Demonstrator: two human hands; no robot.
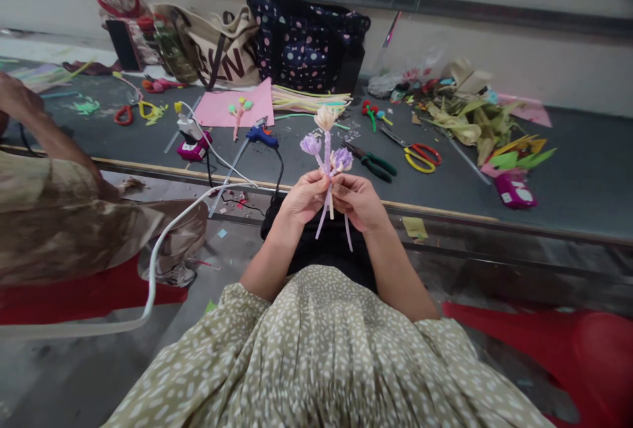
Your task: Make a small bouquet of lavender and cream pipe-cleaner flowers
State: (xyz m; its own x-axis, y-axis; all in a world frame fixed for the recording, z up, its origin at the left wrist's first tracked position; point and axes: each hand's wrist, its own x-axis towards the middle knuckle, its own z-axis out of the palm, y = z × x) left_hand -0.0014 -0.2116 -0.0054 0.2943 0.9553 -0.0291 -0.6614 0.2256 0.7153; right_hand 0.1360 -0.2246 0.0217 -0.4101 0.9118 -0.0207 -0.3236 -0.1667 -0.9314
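Observation:
Both my hands are raised in front of me, pinching a small bunch of pipe-cleaner flowers point(327, 151). My left hand point(304, 196) grips the stems from the left and my right hand point(357, 200) grips them from the right, fingers curled. The bunch has two purple blooms and one cream bloom on top, with lilac stem ends hanging below my fingers. It is held above my lap, over the near edge of the dark grey platform point(568, 177).
On the platform lie a blue glue gun point(260, 135), a pink glue gun point(194, 146), green pliers point(376, 164), red-and-yellow scissors point(419, 153), a pink sheet point(242, 106), pipe cleaners point(306, 99), two bags point(306, 39) and paper scraps. Another person point(74, 210) sits at left.

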